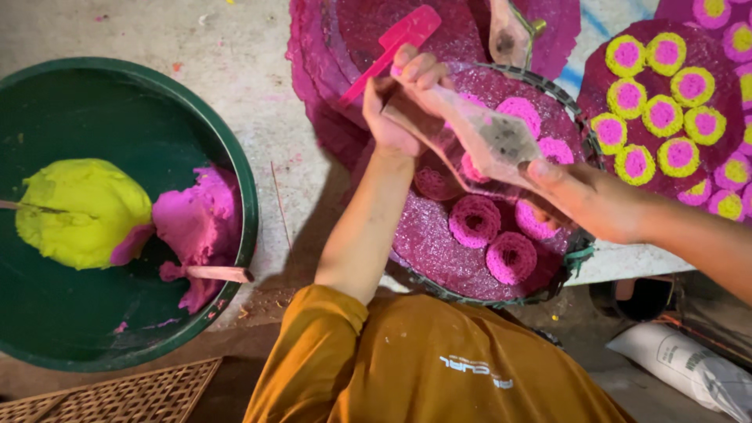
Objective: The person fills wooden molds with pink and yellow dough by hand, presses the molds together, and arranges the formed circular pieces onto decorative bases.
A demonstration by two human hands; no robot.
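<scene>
Left hand (403, 98) grips pink scraper (392, 48); right hand (583, 196) grips paddle (489, 133). Tray (576, 254) holds perhaps seven rings (474, 221); room left.

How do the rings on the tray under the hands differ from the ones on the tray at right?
The rings under the hands are plain pink; those at right have yellow-green rims around pink centres. The near rings lie spaced apart; the right ones sit packed, touching. Both rest on magenta sheets on round trays.

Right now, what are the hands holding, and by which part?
The left hand grips a pink spatula by its handle and the wooden paddle at its narrow end; the right hand pinches its wide end.
</scene>
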